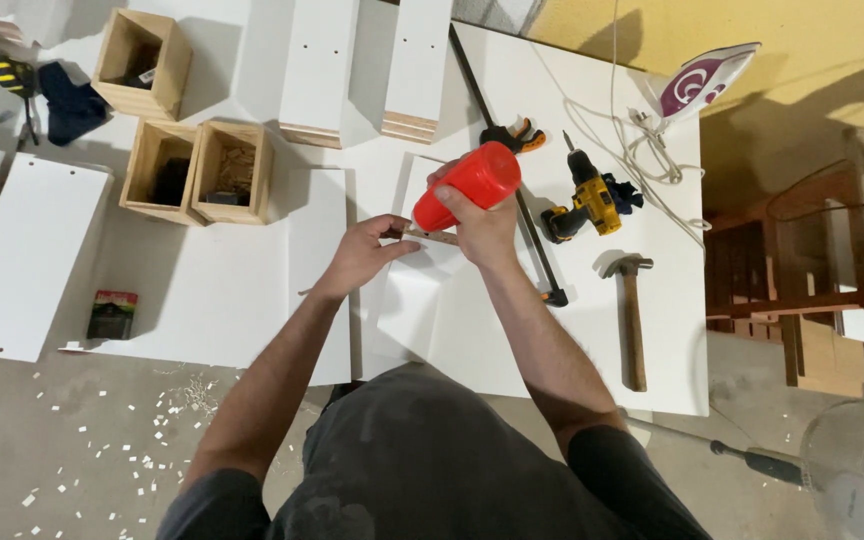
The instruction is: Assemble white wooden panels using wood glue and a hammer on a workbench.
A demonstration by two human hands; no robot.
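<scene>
My right hand [484, 228] grips a red plastic bottle [467, 183], tipped nozzle-down over the edge of a white board [422, 300]. My left hand [360, 252] pinches a thin wooden strip [432, 236] that runs along that board's edge, right under the bottle's tip. Both hands meet near the middle of the white worktable [592, 330].
A yellow cordless drill [587, 200], a hammer [632, 310], a long black bar clamp [522, 200] and a white-and-purple iron [702, 82] with its cord lie to the right. Three wooden boxes [197, 170], white panels [22, 255] and a small dark box [112, 314] lie to the left. A fan [857, 480] stands at lower right.
</scene>
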